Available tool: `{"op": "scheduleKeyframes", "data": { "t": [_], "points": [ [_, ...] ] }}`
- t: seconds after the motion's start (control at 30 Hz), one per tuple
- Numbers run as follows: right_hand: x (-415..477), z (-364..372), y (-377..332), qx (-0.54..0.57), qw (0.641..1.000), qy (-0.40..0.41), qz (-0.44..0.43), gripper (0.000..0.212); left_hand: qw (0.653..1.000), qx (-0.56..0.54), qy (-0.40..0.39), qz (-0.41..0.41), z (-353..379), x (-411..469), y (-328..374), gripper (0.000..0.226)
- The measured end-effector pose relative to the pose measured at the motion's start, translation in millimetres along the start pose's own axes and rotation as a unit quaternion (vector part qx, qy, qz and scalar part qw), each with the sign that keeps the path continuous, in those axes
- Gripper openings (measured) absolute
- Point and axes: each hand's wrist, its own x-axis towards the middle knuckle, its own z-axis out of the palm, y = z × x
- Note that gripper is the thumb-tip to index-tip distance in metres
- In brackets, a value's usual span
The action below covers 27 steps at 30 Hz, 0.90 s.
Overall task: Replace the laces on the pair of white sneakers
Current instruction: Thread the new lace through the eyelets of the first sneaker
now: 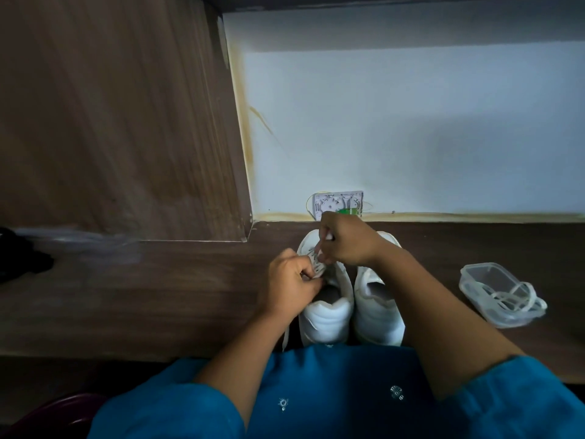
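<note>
1. Has the two white sneakers standing side by side and touching on the wooden surface (158,296), close to the body with heels toward the person, likely so the eyelet rows face up within easy reach
2. Works on the left sneaker (327,315), where a lace (316,263) crosses the upper; has no hand on the right sneaker (380,318), which looks unlaced with its tongue open, though the forearm hides its front
3. Curls the left hand (292,283) beside the collar, its fingers (308,275) pinched tight on the lace near the top eyelets, seemingly to hold tension and steady the shoe
4. Reaches the right hand (343,239) over the toe end, fingers (326,248) bent and pinching a strand further forward, probably to draw it through an eyelet; cannot tell whether the lace is going in or coming out
5. Lets a loose strand (286,337) trail down beside the left heel, out of the way
6. Parks a clear plastic container (474,270) well apart to the right, with spare laces (512,299) coiled inside and looping over its rim, handy yet clear of the elbows
7. Faces a wall box (337,202) just behind the toes
</note>
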Motion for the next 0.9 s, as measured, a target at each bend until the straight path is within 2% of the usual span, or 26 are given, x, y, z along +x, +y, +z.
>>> {"op": "scheduleKeyframes", "data": {
  "t": [0.07, 0.17, 0.27, 0.63, 0.9],
  "points": [
    [-1, 0, 1, 0.023, 1.0, -0.008, 0.003, 0.024, 1.0, -0.002, 0.001, -0.008, 1, -1, -1, 0.016],
    [2, -4, -1, -0.068, 0.996, -0.049, -0.014, 0.018, 1.0, -0.002, 0.001, -0.02, 2, -2, 0, 0.014],
    [6, -1, 0, -0.086, 0.994, -0.057, -0.028, 0.015, 1.0, -0.005, 0.017, -0.022, 5, 0, -1, 0.013],
    [26, 6, 8, -0.227, 0.961, -0.153, -0.038, 0.019, 0.997, -0.019, 0.058, 0.042, 10, -1, -11, 0.015],
    [28, 8, 6, -0.245, 0.956, -0.141, -0.084, 0.017, 0.996, -0.022, 0.063, 0.056, 12, 0, -13, 0.013]
  ]
}}
